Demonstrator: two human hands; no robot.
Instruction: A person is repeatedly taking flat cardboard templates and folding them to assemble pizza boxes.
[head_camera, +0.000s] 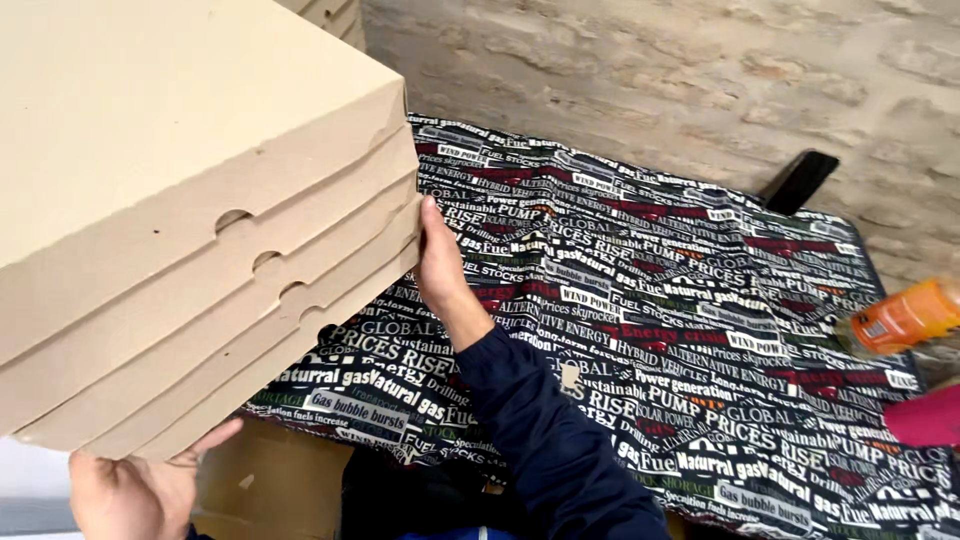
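Filling the upper left, a tilted stack of flat cardboard boxes (190, 210) is held above the print-covered table (700, 330), its long axis sloping toward the right hand (438, 262), pressed flat against its far edge; the left hand (140, 490) is spread underneath the near corner.

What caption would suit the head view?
Left hand and right hand hold a stack of cardboard boxes above a text-printed tablecloth.

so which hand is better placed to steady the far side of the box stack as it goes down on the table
Probably the right hand: it already presses the stack of flat cardboard boxes on the side nearest the printed tablecloth. The left hand is underneath the near corner, bearing weight.
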